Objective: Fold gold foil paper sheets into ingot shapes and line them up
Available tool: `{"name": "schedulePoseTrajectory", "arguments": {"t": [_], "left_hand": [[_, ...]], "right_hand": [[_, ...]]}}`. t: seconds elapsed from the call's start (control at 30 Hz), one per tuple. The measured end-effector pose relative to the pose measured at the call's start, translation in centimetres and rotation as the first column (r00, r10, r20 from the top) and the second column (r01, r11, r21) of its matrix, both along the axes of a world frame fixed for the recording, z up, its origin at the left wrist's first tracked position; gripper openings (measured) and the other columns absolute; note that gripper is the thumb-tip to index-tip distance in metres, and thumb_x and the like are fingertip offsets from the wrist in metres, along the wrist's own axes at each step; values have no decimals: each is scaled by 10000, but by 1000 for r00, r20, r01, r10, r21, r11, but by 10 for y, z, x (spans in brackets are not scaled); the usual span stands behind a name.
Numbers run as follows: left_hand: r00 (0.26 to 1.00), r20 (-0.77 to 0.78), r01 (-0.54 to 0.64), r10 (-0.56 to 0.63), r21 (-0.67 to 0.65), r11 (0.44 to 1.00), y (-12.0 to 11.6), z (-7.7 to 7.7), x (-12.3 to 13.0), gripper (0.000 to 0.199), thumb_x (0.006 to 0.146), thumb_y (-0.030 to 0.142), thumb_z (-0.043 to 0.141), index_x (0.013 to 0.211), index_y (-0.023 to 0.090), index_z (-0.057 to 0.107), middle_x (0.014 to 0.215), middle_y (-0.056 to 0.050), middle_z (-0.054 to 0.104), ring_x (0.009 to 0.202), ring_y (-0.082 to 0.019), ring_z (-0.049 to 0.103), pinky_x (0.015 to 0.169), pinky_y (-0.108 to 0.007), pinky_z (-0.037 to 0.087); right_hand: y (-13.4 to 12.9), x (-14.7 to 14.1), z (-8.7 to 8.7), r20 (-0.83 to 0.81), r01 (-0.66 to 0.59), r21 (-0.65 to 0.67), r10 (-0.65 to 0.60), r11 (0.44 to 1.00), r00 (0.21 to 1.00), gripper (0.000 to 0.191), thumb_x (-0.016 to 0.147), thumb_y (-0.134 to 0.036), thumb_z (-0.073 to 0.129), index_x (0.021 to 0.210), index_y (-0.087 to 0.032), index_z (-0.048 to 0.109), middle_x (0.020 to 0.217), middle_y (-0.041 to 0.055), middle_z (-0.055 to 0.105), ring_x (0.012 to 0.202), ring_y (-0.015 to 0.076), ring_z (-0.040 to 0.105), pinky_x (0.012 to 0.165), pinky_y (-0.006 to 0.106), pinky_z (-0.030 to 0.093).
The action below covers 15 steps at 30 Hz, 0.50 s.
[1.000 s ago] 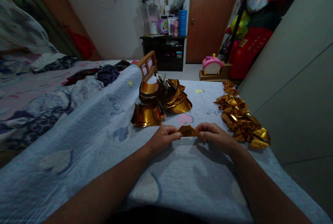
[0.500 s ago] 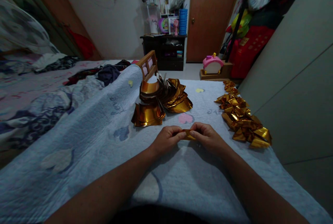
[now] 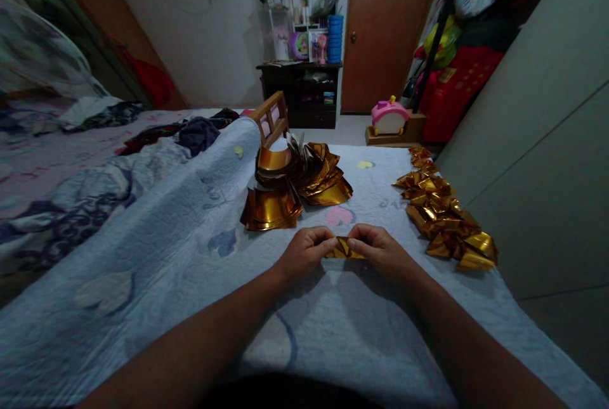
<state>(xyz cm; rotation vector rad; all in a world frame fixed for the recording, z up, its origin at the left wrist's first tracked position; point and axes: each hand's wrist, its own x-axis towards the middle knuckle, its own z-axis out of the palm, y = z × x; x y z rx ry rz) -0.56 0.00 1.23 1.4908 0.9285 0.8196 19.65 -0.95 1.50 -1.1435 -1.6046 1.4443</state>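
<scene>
Between my two hands is a small folded piece of gold foil paper [image 3: 343, 248], held just above the quilt. My left hand [image 3: 307, 250] pinches its left end with thumb and fingers. On the opposite end, my right hand [image 3: 378, 248] grips it the same way. Beyond my hands lie stacks of curved gold foil sheets [image 3: 273, 206], fanned out on the quilt. To the right, a long pile of folded gold foil pieces [image 3: 440, 212] runs along the edge.
A pale blue quilt [image 3: 190, 282] with heart shapes covers the surface under my hands. A wooden rail [image 3: 273, 118] stands behind the sheets. Rumpled clothes [image 3: 200, 133] lie at left. A pale cabinet [image 3: 547, 162] rises on the right, with a pink toy [image 3: 390, 118] farther back.
More of the folded foil's creased face now shows between and below my thumbs. My left hand has shifted up very slightly; the stacks and the pile stay put.
</scene>
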Motion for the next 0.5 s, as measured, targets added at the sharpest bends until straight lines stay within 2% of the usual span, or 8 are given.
{"name": "schedulePoseTrajectory", "arguments": {"t": [0.1,0.17,0.23,0.33,0.4,0.5], "left_hand": [[998,16,-57,58,-16,998,2,0,0,321,811,450,645,696,152,610,640,12,512,616,-114,441,585,-232,340],[994,45,-99,101,-50,994,3,0,-1,308,803,444,652,716,153,605,627,19,509,591,-106,433,570,-231,331],[988,72,-127,134,-93,988,4,-2,-1,272,792,426,670,830,161,621,596,46,493,553,-96,419,555,-225,320],[982,108,-140,154,-129,982,5,-4,-1,324,781,380,688,1025,194,584,546,94,453,509,-89,393,544,-213,301],[981,126,-129,145,-130,983,5,-5,-1,295,787,362,683,1004,196,571,542,97,441,511,-87,386,546,-212,296],[984,130,-112,125,-104,988,5,-5,-1,224,807,369,666,883,172,591,609,61,483,565,-90,418,568,-223,321]], "right_hand": [[1,2,-5,-68,-42,-45,39,998,997,277,808,-427,695,890,-196,565,698,-38,507,583,101,439,528,233,343],[1,2,-10,-131,-53,-39,47,998,990,410,768,-370,741,1085,-224,525,795,-32,541,642,113,495,558,233,379],[1,1,-14,-141,-45,4,46,999,989,533,748,-312,756,1191,-259,462,888,-20,552,711,127,534,598,243,412],[0,-1,-16,-47,-23,113,28,993,999,401,770,-262,715,1100,-254,487,928,-9,546,782,142,542,665,265,435],[0,-3,-14,34,-11,179,6,984,999,259,790,-257,675,992,-233,515,875,-11,538,769,146,525,673,275,426],[0,-3,-10,110,-2,222,-23,975,994,156,803,-266,638,906,-215,534,801,-15,523,723,145,499,650,280,403]]}}
